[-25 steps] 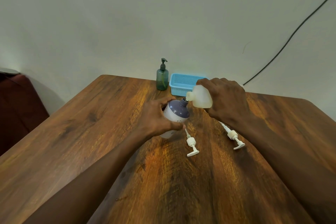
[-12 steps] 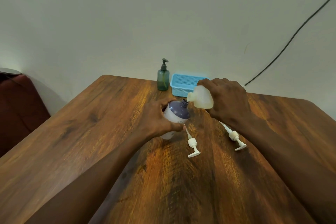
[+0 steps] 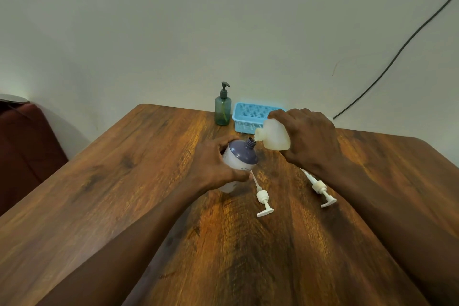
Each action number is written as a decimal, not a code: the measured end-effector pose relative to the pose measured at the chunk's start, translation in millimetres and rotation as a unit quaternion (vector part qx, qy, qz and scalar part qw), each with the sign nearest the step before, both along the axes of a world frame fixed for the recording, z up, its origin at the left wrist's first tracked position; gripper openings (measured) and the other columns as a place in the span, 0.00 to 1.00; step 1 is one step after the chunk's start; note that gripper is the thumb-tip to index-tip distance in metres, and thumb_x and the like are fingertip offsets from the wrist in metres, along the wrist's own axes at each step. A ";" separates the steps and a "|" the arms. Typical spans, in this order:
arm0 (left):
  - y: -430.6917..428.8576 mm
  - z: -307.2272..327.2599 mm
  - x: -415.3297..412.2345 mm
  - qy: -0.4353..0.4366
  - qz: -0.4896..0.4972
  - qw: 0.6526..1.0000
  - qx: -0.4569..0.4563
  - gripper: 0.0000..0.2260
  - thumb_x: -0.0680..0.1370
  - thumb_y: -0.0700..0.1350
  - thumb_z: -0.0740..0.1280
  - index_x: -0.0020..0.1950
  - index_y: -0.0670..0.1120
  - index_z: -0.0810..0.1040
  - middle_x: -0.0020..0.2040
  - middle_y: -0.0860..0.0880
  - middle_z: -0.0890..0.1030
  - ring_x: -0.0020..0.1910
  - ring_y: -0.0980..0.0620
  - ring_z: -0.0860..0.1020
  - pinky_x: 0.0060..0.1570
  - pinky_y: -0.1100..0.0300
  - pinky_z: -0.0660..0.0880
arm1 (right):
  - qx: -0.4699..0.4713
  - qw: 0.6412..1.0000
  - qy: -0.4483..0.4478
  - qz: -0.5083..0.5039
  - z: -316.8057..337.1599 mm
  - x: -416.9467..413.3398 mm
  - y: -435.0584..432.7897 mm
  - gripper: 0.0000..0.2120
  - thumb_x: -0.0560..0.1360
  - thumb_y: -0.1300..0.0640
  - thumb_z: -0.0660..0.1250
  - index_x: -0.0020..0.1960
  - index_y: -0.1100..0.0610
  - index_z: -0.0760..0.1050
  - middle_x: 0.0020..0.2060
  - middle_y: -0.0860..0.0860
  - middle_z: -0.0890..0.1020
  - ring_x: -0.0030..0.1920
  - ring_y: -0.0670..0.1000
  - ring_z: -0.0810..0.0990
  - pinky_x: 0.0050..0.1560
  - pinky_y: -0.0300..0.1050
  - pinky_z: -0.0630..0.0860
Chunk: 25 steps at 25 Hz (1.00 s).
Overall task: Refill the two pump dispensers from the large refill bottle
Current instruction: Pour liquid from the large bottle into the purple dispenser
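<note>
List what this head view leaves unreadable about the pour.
Head view: level inside the purple-topped bottle, hidden by its opaque wall and the left hand.
Head view: rear half of the cream bottle, covered by the right hand.
Head view: any stream between the two necks, too small to tell.

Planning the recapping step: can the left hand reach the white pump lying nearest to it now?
Probably yes, once freed: the pump lies bare beside the left hand, which now grips the purple-topped bottle.

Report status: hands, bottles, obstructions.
Left hand grips purple-topped bottle. Right hand tips pale bottle, mouth at the other's neck. Two loose pumps beside, not blocking.
</note>
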<state>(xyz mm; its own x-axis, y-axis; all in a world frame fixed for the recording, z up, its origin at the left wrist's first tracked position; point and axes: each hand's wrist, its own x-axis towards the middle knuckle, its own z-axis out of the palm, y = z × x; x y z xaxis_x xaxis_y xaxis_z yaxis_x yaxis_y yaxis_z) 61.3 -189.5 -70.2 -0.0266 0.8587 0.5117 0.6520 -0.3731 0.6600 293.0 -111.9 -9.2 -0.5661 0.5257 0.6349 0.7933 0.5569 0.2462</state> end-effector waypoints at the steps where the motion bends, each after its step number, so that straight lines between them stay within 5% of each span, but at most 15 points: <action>1: -0.1 0.0 -0.4 0.002 0.000 1.000 -0.001 0.33 0.60 0.51 0.85 0.64 0.53 0.79 0.52 0.63 0.78 0.48 0.73 0.75 0.46 0.78 0.72 | -0.001 1.000 0.000 0.000 -0.1 -0.6 -0.4 0.35 0.63 0.49 0.83 0.67 0.51 0.75 0.53 0.55 0.85 0.45 0.57 0.83 0.47 0.53 0.81; 13: -5.2 1.5 2.3 0.001 -0.009 1.000 -0.019 0.33 0.61 0.52 0.85 0.60 0.61 0.73 0.49 0.71 0.75 0.48 0.73 0.75 0.46 0.77 0.72 | -0.004 1.000 -0.004 -0.005 0.0 1.3 -1.1 0.37 0.61 0.49 0.83 0.67 0.50 0.74 0.53 0.55 0.85 0.46 0.57 0.82 0.47 0.53 0.80; 18: -3.2 -2.7 2.2 0.001 -0.015 1.000 -0.019 0.32 0.61 0.52 0.84 0.61 0.61 0.74 0.52 0.64 0.78 0.50 0.66 0.77 0.50 0.66 0.76 | 0.000 1.000 -0.004 -0.006 -1.6 2.8 -2.6 0.38 0.60 0.50 0.84 0.67 0.51 0.75 0.53 0.56 0.85 0.46 0.58 0.83 0.47 0.54 0.81; 25: -0.2 -4.6 1.4 0.007 -0.011 1.000 -0.011 0.33 0.61 0.53 0.84 0.62 0.60 0.74 0.53 0.61 0.79 0.51 0.61 0.79 0.51 0.65 0.77 | -0.006 1.000 -0.006 -0.011 -2.5 1.9 -1.0 0.38 0.60 0.49 0.84 0.67 0.51 0.75 0.54 0.56 0.85 0.46 0.58 0.83 0.49 0.54 0.81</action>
<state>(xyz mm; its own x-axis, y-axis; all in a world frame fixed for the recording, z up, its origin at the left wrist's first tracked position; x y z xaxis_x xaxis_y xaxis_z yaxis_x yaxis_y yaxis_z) 62.7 -189.7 -74.8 -0.0005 0.8703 0.4925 0.6524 -0.3730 0.6598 294.8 -112.9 -11.7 -0.5613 0.5453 0.6226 0.8026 0.5421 0.2489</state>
